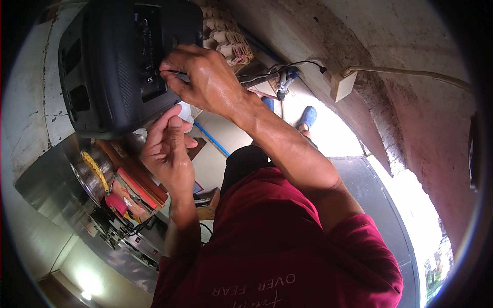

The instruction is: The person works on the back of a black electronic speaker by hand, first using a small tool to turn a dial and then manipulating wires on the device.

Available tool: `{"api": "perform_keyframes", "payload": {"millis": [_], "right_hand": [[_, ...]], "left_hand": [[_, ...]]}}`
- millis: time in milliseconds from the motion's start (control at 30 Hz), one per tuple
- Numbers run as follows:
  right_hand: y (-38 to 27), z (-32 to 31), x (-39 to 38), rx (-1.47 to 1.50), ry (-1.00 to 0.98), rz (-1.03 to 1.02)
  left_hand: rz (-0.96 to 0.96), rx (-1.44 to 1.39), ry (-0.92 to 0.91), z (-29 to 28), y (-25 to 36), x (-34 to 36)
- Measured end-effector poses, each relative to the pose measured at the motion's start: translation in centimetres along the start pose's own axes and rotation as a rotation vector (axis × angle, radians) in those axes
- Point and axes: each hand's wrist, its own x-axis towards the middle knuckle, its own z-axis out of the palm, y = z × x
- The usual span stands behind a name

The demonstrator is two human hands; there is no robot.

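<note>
A black box-shaped device [105, 56], like a speaker, with a recessed panel of sockets and knobs [146, 46], hangs at the top left. My right hand [203, 82] is closed at that panel, pinching a thin black piece [177, 72], too small to tell if cable or tool. My left hand [167, 149] is just below the device's lower edge, thumb and fingers curled together; what is in them, if anything, I cannot make out. A pale rounded thing [185, 115] shows behind its fingertips, partly hidden.
A wall socket box [343, 86] with cords is at right, near a blue-and-silver tool [285, 82]. A woven basket [226, 38] is behind the device. A steel bowl [87, 182], stacked boards [154, 190] and a blue pipe [210, 138] lie below. My sandalled foot [308, 118] is on the floor.
</note>
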Motion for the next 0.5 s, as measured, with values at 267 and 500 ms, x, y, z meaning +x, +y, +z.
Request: {"api": "perform_keyframes", "payload": {"millis": [267,500], "right_hand": [[-0.2,0.6,-0.3,-0.052,0.035,-0.009],[-1.1,1.9,-1.1,0.086,0.123,0.169]], "left_hand": [[-0.023,-0.022,-0.044,0.8,-0.7,-0.4],[-0.048,-0.054,-0.013,0.6,-1.0,-0.2]]}}
